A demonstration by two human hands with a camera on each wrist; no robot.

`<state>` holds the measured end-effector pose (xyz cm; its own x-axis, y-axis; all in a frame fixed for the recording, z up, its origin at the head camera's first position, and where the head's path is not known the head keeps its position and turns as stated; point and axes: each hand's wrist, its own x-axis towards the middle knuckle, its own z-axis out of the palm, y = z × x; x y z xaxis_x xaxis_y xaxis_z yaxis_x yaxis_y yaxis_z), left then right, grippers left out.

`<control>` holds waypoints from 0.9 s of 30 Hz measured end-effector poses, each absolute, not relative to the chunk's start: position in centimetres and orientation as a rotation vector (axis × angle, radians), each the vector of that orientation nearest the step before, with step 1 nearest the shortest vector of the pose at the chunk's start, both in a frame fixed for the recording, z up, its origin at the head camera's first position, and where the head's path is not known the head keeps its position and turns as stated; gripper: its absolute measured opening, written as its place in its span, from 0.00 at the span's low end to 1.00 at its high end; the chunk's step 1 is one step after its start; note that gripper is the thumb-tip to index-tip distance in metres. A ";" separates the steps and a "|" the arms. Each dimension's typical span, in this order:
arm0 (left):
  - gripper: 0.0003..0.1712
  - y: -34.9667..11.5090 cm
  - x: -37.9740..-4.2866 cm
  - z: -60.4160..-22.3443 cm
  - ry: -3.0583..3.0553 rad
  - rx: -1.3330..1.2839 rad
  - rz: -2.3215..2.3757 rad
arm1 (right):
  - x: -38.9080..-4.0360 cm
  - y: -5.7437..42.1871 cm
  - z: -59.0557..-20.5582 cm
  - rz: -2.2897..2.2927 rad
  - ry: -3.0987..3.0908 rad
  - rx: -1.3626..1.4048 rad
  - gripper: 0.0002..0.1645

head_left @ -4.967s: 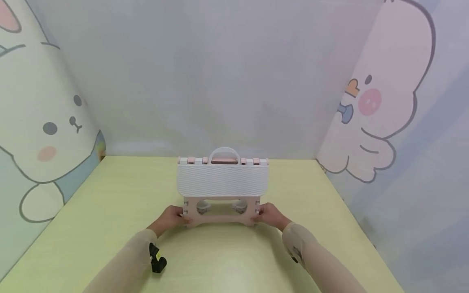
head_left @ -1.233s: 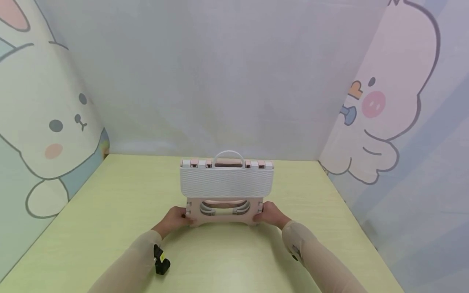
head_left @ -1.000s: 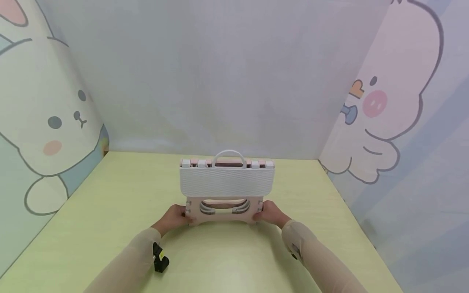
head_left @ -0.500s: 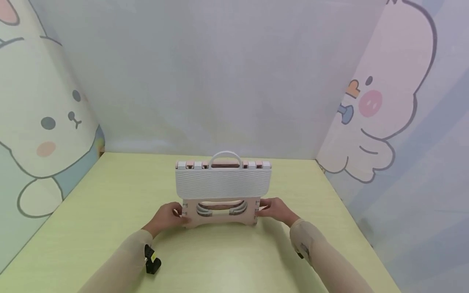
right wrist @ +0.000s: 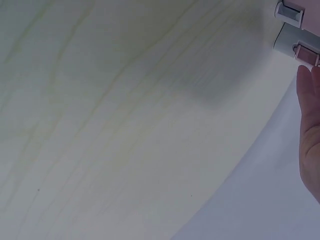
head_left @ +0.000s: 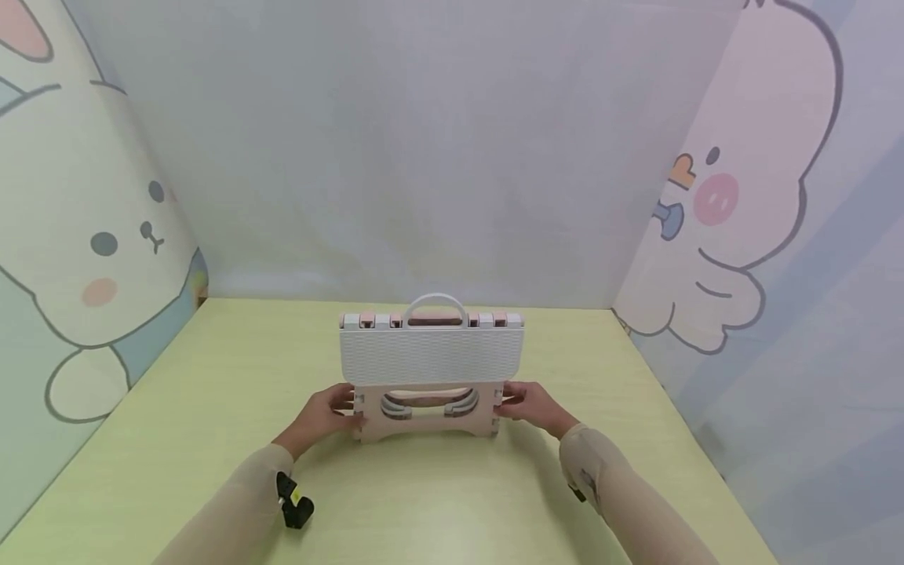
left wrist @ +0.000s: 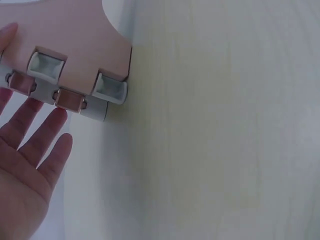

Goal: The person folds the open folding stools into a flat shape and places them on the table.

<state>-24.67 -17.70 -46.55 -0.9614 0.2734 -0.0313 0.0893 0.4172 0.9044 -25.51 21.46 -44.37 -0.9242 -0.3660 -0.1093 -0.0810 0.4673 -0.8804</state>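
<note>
A folding stool (head_left: 431,355) stands on the table, partly unfolded, with a white textured top panel, pale pink leg panels and a white carry handle at its upper edge. My left hand (head_left: 321,420) is at its left side; in the left wrist view the fingers (left wrist: 42,137) are spread and straight, tips at the hinged edge, and the thumb tip lies by the pink panel (left wrist: 75,30). My right hand (head_left: 533,406) is at the right side, its straight fingers (right wrist: 306,85) close by the hinges. The stool's far side is hidden.
The pale yellow table (head_left: 438,502) lies under the stool. A grey-white curtain (head_left: 424,157) stands behind it, and printed cartoon walls rise at left and right. A black wrist-camera mount (head_left: 295,502) is on the left sleeve.
Both hands gripped the stool's sides earlier. Since then their fingers have loosened and straightened, the right hand first, then the left. The stool has stayed nearly in place.
</note>
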 end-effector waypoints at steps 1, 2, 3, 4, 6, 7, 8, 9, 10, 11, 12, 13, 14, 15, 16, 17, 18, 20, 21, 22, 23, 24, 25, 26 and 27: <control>0.35 -17.7 -24.6 -46.4 2.487 0.313 1.593 | -25.5 21.5 -44.3 -1.435 2.437 -0.379 0.29; 0.34 -17.8 -24.6 -46.3 2.479 0.304 1.614 | -25.4 21.4 -44.2 -1.438 2.433 -0.368 0.29; 0.32 -17.8 -24.5 -46.2 2.475 0.311 1.625 | -25.4 21.4 -44.1 -1.440 2.431 -0.368 0.29; 0.31 -17.8 -24.5 -46.1 2.477 0.321 1.627 | -25.3 21.4 -44.1 -1.443 2.428 -0.368 0.29; 0.29 -17.8 -24.4 -46.0 2.479 0.344 1.627 | -25.2 21.4 -44.0 -1.452 2.418 -0.357 0.29; 0.28 -17.8 -24.4 -45.9 2.479 0.350 1.627 | -25.2 21.4 -44.0 -1.459 2.412 -0.349 0.29; 0.28 -17.7 -24.4 -45.9 2.486 0.354 1.618 | -25.2 21.3 -44.0 -1.461 2.410 -0.339 0.29; 0.27 -17.7 -24.4 -46.0 2.491 0.353 1.612 | -25.2 21.3 -44.0 -1.465 2.408 -0.330 0.29; 0.26 -17.7 -24.4 -46.0 2.496 0.353 1.607 | -25.2 21.2 -44.1 -1.470 2.407 -0.317 0.30; 0.26 -17.6 -24.5 -46.1 2.502 0.356 1.600 | -25.3 21.1 -44.1 -1.475 2.407 -0.300 0.30; 0.25 -17.6 -24.6 -46.1 2.511 0.351 1.589 | -25.4 21.1 -44.2 -1.478 2.410 -0.293 0.30; 0.25 -17.5 -24.7 -46.2 2.520 0.348 1.579 | -25.5 21.0 -44.3 -1.482 2.411 -0.283 0.31; 0.24 -17.4 -24.8 -46.2 2.529 0.351 1.569 | -25.6 21.0 -44.4 -1.485 2.412 -0.271 0.31; 0.24 -17.3 -24.9 -46.2 2.535 0.354 1.564 | -25.7 20.9 -44.5 -1.490 2.412 -0.262 0.31; 0.24 -17.2 -24.9 -46.3 2.545 0.366 1.554 | -25.7 20.9 -44.5 -1.491 2.412 -0.258 0.32; 0.25 -17.1 -24.9 -46.3 2.553 0.364 1.547 | -25.8 20.9 -44.5 -1.491 2.412 -0.259 0.32; 0.25 -17.1 -24.9 -46.3 2.559 0.355 1.542 | -25.8 20.9 -44.6 -1.486 2.413 -0.265 0.32; 0.24 -17.1 -24.9 -46.4 2.568 0.352 1.535 | -25.8 20.9 -44.6 -1.477 2.419 -0.264 0.32; 0.24 -17.1 -24.9 -46.4 2.574 0.349 1.527 | -25.8 20.8 -44.5 -1.470 2.425 -0.268 0.32; 0.24 -17.1 -24.9 -46.4 2.577 0.346 1.521 | -25.8 20.8 -44.4 -1.463 2.430 -0.272 0.32; 0.24 -17.0 -25.0 -46.4 2.580 0.344 1.515 | -25.8 20.8 -44.4 -1.457 2.437 -0.272 0.32; 0.24 -17.0 -25.0 -46.4 2.583 0.342 1.511 | -25.8 20.8 -44.3 -1.452 2.443 -0.270 0.31; 0.24 -17.0 -25.0 -46.4 2.586 0.345 1.505 | -25.8 20.7 -44.2 -1.449 2.447 -0.268 0.31; 0.24 -17.0 -25.0 -46.3 2.588 0.347 1.504 | -25.8 20.7 -44.1 -1.447 2.450 -0.268 0.31; 0.24 -17.0 -25.0 -46.3 2.592 0.351 1.498 | -25.7 20.7 -44.1 -1.446 2.448 -0.265 0.31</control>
<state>-24.98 -16.95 -46.34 -0.9649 0.2625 0.0060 0.1362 0.4812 0.8660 -25.75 20.71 -44.11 -0.9424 -0.2991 -0.1499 -0.0130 0.4804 -0.8770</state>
